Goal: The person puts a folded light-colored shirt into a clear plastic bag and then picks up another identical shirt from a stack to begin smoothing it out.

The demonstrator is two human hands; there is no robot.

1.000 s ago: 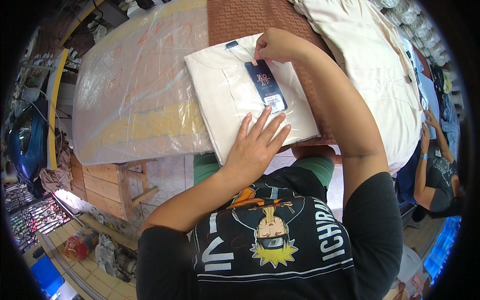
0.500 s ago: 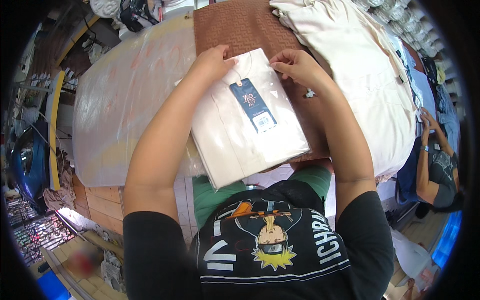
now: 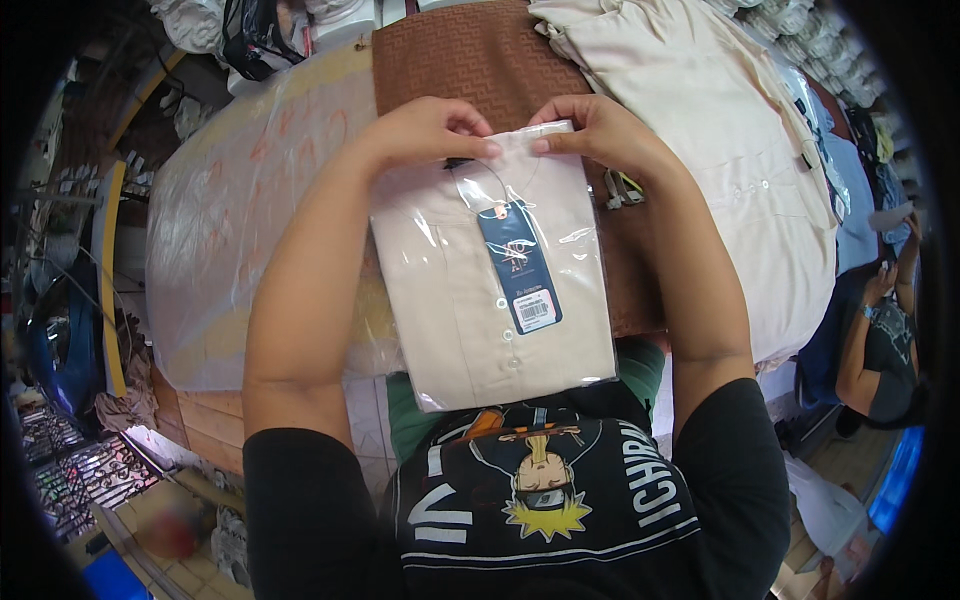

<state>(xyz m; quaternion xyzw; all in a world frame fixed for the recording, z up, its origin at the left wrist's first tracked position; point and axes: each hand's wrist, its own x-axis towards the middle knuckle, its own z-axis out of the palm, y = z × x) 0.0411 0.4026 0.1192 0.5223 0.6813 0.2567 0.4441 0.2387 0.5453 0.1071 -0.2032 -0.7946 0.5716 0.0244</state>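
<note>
Head: left hand (image 3: 428, 132) and right hand (image 3: 607, 133) are pinching a folded, plastic-wrapped cream shirt (image 3: 455, 335) extending below fingertips (seemingly straightening; next needing steadiness).

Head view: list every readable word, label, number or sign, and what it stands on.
Dark blue tag: pale lettering, wording not copied.
White barcode sticker on it: print too small to read.
Black shirt: big white lettering, wording not copied.
Plastic-covered surface: red marks, too unclear to read.
</note>
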